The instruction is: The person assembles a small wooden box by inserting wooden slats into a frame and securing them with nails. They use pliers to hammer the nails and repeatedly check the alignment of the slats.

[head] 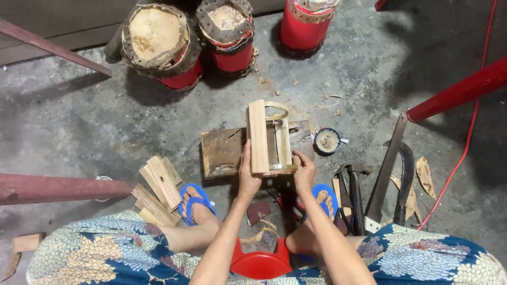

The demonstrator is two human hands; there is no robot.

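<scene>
Mid-assembly: my left hand [248, 177] and right hand [304, 171] both grip the wooden frame [268, 138] over the board [222, 151] at frame centre; next likely needs the hammer [355, 187].

Pale raw wood frame [268, 138]; rough grey concrete floor [105, 126].

Soft, even light falls on the concrete floor [105, 121], brighter at the left and middle. A broad dark shadow covers the upper right corner. Short shadows sit under the drums [163, 45]. Focus is sharp at centre; the wide lens bends the edges, and no glare shows.
</scene>
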